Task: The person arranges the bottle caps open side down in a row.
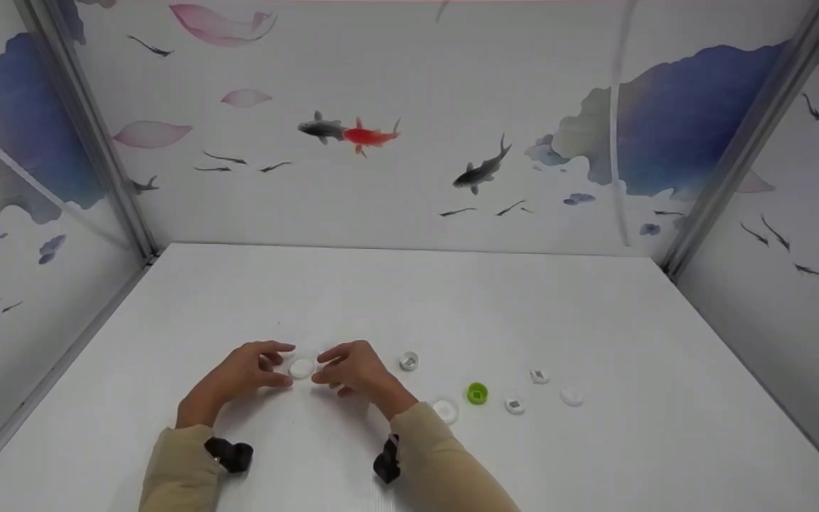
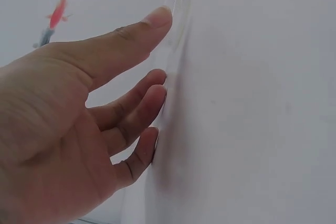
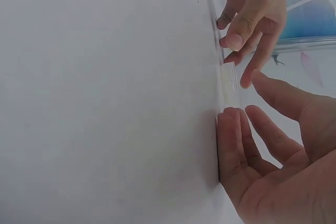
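A white round cap (image 1: 301,368) lies on the white table between the two hands. The right wrist view shows its ridged side (image 3: 230,85) edge-on, pale and somewhat see-through. To its left, my left hand (image 1: 246,371) rests with thumb and fingers spread apart around the rim. In the left wrist view the thumb (image 2: 160,18) points toward the cap's edge, while the other fingertips are down at the tabletop. On the opposite side, my right hand (image 1: 357,370) has its fingers loosely bent, tips right at the rim. Neither hand pinches the cap.
Right of the hands lie a greyish cap (image 1: 409,361), a green cap (image 1: 477,393) and several white ones, among them one by the right sleeve (image 1: 445,410) and a far-right cap (image 1: 571,397). Printed panels (image 1: 381,206) wall the table (image 1: 381,299) at back and sides.
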`<state>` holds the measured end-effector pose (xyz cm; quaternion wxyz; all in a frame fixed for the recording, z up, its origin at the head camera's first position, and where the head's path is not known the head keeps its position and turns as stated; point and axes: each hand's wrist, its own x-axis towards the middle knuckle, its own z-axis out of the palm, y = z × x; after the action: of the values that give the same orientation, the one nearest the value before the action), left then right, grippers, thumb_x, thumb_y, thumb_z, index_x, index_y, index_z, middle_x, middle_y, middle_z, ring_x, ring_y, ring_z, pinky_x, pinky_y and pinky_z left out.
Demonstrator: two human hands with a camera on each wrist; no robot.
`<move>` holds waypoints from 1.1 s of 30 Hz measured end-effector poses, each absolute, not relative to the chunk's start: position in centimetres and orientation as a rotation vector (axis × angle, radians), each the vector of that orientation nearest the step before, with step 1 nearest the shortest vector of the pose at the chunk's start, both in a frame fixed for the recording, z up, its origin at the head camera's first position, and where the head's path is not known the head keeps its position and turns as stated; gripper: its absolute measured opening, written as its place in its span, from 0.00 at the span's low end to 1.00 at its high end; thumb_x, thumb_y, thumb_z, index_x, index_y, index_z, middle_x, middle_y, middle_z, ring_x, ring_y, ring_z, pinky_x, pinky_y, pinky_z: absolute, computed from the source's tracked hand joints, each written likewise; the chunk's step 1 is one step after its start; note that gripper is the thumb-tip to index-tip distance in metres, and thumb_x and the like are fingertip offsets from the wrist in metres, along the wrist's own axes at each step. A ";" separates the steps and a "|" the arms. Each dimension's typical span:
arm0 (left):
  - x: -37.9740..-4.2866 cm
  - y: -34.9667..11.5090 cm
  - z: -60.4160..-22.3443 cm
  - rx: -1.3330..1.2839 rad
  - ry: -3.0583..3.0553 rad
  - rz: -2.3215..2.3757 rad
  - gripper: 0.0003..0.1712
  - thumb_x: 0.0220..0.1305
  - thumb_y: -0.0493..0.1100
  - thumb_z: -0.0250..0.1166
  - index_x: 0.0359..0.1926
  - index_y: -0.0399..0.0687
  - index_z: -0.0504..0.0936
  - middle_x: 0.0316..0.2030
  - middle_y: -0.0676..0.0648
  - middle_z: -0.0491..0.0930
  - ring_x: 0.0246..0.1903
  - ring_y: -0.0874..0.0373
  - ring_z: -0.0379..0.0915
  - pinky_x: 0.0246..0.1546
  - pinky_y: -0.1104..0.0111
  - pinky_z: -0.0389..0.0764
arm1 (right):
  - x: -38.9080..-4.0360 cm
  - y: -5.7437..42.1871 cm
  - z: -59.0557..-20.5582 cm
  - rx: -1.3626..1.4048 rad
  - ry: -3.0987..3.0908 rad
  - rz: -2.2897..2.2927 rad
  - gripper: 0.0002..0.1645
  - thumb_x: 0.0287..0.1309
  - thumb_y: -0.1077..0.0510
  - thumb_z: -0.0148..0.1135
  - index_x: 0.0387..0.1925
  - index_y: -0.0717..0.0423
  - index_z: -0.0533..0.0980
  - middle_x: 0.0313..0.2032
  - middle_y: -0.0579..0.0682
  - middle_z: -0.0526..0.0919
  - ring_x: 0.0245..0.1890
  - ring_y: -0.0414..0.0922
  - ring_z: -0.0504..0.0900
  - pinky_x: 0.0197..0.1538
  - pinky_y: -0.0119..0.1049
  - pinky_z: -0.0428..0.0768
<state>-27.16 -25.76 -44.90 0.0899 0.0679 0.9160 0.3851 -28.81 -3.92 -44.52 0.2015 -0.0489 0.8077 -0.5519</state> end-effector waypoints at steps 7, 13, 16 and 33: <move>-27.4 -25.2 -45.2 0.142 2.742 1.124 0.29 0.58 0.44 0.75 0.61 0.46 0.80 0.53 0.39 0.78 0.51 0.48 0.73 0.51 0.55 0.78 | -28.9 -4.5 -44.5 -0.059 2.338 -1.507 0.13 0.53 0.59 0.76 0.42 0.53 0.87 0.29 0.46 0.84 0.26 0.40 0.76 0.27 0.29 0.78; -27.8 -24.9 -45.3 0.118 2.761 1.093 0.27 0.58 0.42 0.75 0.59 0.44 0.82 0.51 0.39 0.78 0.50 0.48 0.73 0.52 0.53 0.77 | -28.8 -4.9 -44.6 0.007 2.410 -1.488 0.12 0.52 0.59 0.76 0.40 0.52 0.87 0.28 0.46 0.83 0.25 0.40 0.76 0.27 0.29 0.78; -27.8 -24.7 -45.3 0.107 2.760 1.098 0.26 0.57 0.42 0.75 0.57 0.43 0.83 0.51 0.39 0.78 0.50 0.48 0.74 0.53 0.52 0.78 | -28.8 -5.1 -44.6 0.032 2.461 -1.437 0.11 0.51 0.58 0.77 0.39 0.51 0.87 0.28 0.45 0.83 0.24 0.40 0.76 0.27 0.29 0.77; -27.2 -25.1 -44.5 0.196 2.717 1.185 0.24 0.60 0.45 0.74 0.55 0.40 0.83 0.50 0.38 0.81 0.51 0.44 0.78 0.50 0.54 0.82 | -28.8 -5.4 -44.7 0.023 2.438 -1.480 0.13 0.50 0.56 0.78 0.40 0.50 0.88 0.26 0.44 0.85 0.24 0.39 0.78 0.26 0.29 0.78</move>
<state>-27.23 -25.06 -44.55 0.0855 0.0659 0.9113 0.3974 -28.84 -5.36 -44.69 0.1444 0.0081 0.8459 -0.5134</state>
